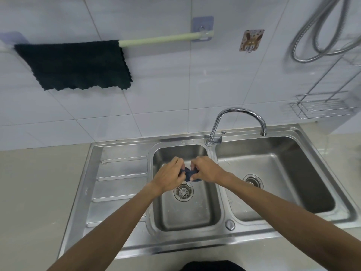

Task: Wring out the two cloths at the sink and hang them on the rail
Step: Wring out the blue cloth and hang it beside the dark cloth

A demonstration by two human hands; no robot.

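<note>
- 1 dark cloth [76,65] already hangs on the rail [156,39], toward its left end.
- Over the sink's [125,245] left basin, left hand [170,178] and right hand [207,171] grip the second cloth [188,174], fingers closed around it.
- Left to do, I judge: finish wringing, then hang it on the rail's bare right part.

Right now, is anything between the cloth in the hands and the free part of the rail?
Nothing visible. The dark blue cloth is bunched between both hands over the left basin. The rail's right stretch is bare; the black cloth covers its left part.
</note>
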